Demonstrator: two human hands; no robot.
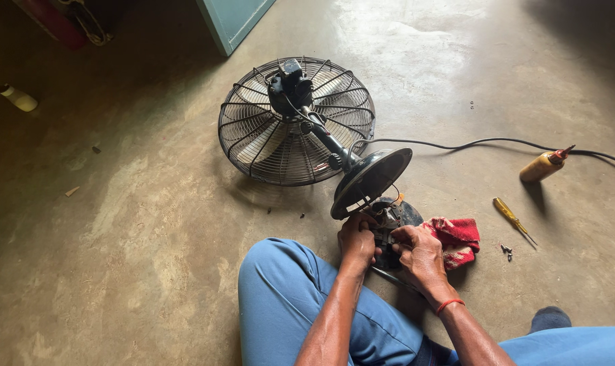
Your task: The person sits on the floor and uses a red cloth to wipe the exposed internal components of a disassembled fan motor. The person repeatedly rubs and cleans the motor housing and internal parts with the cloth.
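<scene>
A table fan lies face down on the concrete floor, its wire cage point(280, 139) flat and its black motor point(290, 85) on top. The neck leads to the round base cover point(372, 179), tipped up on edge. Beneath it sits the opened base part point(393, 215) with wiring. My left hand point(356, 240) grips that part's left side. My right hand point(419, 252), with a red band at the wrist, pinches something at its front; what is between the fingers is hidden.
A red cloth point(458, 238) lies right of the hands. A yellow-handled screwdriver point(513, 218), small screws point(506, 251) and a yellow bottle with red nozzle point(543, 166) lie further right. The black power cord point(490, 143) runs right. A small bottle point(17, 98) lies far left.
</scene>
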